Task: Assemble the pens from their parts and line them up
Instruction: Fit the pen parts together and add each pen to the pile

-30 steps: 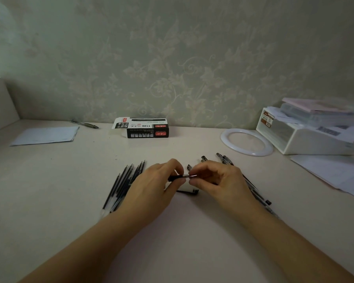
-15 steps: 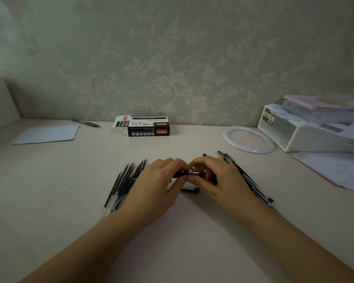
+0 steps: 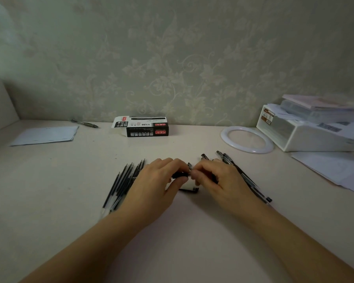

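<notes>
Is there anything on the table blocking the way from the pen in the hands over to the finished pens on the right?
Nothing visible. The pen is held between both hands, and only the right hand lies between it and the finished pens.

You are at a home desk: floral wallpaper (image 3: 172,68), loose papers (image 3: 333,170), a white storage drawer (image 3: 307,137), a pen box (image 3: 145,129).

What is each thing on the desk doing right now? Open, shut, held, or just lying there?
left hand: grips one end of the pen
right hand: pinches the other end
pen: held level above the desk, between both hands
refills: lying bunched, left of the hands
finished pens: lying beside each other, right of the hands
pen box: lying on its side, end flap open
</notes>
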A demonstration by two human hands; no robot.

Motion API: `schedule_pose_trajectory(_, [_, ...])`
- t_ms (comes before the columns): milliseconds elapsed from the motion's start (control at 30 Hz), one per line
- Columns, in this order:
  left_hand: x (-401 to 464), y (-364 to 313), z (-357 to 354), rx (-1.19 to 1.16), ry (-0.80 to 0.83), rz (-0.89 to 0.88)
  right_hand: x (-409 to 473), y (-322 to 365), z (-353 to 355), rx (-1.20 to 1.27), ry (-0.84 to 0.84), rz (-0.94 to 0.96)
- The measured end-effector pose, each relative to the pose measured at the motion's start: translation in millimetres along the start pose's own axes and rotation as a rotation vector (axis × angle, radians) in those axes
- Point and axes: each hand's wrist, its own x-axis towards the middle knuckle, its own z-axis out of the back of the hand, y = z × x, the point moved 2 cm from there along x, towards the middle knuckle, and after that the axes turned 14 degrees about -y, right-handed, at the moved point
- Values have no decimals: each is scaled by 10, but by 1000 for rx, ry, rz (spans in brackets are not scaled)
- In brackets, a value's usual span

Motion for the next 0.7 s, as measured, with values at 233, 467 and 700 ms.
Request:
schedule_pose_trajectory(233, [-8,17,-4,-17,-6,36,5,21,-4,1,-7,4])
schedule_pose_trajectory(467, [28,-19,15,-44,-31,-2,-1,32,5,36,3,-5])
schedule_pose_trajectory(700, [55,-36,39,22,-69,-19,-2,30,-10,84,-38,-75])
